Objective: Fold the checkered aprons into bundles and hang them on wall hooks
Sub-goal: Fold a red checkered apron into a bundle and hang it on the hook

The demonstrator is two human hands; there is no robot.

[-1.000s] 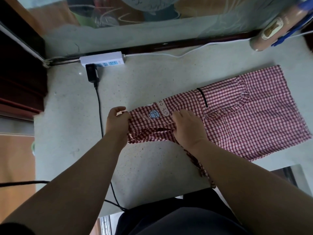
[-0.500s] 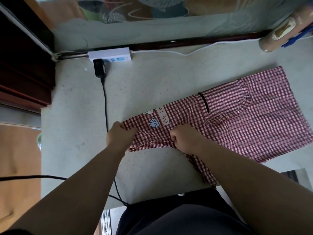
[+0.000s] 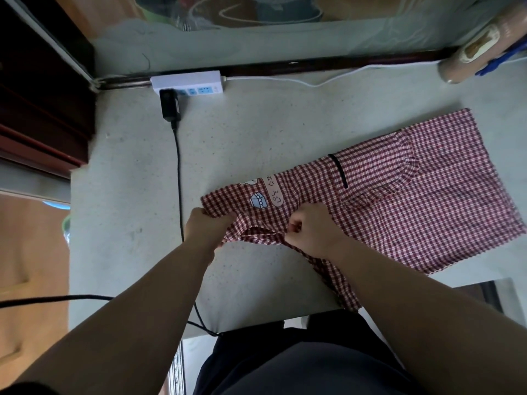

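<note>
Dark brown wooden furniture (image 3: 42, 95) sits way over on the left, butted up against a pale speckled stone tabletop (image 3: 128, 195). Along the back edge of that top lies a white power strip (image 3: 186, 82) with a chunky black adapter plug (image 3: 170, 105) stuck in it, and the adapter's thin black cable (image 3: 179, 172) runs straight toward the person and drops off the near edge. Just right of that cable is the left hand (image 3: 204, 226), fingers curled around the left end of the red-and-white checkered cloth apron (image 3: 413, 209), pinching the fabric at its near corner. The apron lies flat on the right half of the tabletop, stretched out at a slant toward the far right, with a little cartoon patch (image 3: 263, 195) near the held end and a short black strip (image 3: 338, 171) a bit further along. The right hand (image 3: 310, 232) is balled up tight on a bunched fold along the apron's near edge, close to the left hand, so the cloth between them puckers up off the surface. A checkered strap (image 3: 342, 289) trails from under the right wrist down to the near table edge. Up in the far right corner there's a brown roll-shaped thing (image 3: 479, 52), can't tell what it is, and a thin white cord (image 3: 313, 81) runs toward it from the power strip.
</note>
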